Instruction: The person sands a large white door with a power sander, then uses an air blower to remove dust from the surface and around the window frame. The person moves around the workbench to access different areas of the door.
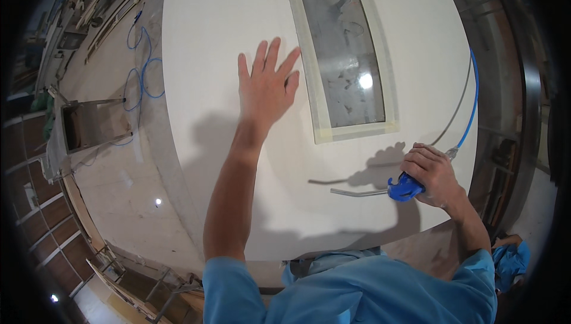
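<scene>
Across the middle lies a large white panel [220, 14] with a long glass pane [348, 44] set in it, edged by pale tape [351, 133]. My left hand [266, 89] is over the panel just left of the pane, its fingers spread and holding nothing; whether the palm touches the surface I cannot tell. My right hand [431, 172] is wrapped round a blue air blow gun [405, 188] near the panel's lower right. The gun's thin metal nozzle points left above the panel. From its rear a blue hose [474, 104] runs up past the right edge.
On the floor at left lies a coiled blue hose [143, 74]. A box-like stand [92, 124] is further left, with wooden frames [122, 11] beyond it. A dark metal beam [529, 86] runs along the right side. At lower right another person's blue sleeve [511, 261] shows.
</scene>
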Demonstrator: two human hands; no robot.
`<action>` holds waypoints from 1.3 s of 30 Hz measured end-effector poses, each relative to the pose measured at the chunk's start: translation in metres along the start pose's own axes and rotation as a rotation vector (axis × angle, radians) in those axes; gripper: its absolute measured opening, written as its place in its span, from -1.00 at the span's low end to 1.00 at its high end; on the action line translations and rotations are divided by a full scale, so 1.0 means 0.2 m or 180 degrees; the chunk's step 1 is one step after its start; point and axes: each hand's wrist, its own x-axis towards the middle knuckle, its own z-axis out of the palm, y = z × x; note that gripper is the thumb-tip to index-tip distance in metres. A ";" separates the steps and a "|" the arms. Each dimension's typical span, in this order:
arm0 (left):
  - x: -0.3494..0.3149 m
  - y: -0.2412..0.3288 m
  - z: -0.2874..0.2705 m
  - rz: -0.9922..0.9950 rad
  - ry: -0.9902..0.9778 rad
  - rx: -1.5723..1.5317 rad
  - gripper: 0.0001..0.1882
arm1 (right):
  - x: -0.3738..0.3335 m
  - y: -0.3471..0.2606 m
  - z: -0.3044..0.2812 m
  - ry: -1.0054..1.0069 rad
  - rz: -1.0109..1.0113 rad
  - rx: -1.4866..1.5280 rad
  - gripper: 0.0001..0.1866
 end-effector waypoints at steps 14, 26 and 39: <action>-0.61 0.36 -0.16 0.0481 -0.0772 -0.0721 -0.26 | 0.10 -0.06 -0.24 -0.0957 0.0448 -0.0213 -0.67; -0.98 -0.63 -0.34 0.1766 -0.0816 -0.1142 -0.35 | 0.42 -0.92 0.07 -0.0749 0.0789 -0.0943 -0.65; -1.71 -0.32 -0.51 0.3751 -0.1582 -0.2525 -0.40 | 0.53 -1.43 0.00 -0.1171 0.1143 -0.1005 -0.69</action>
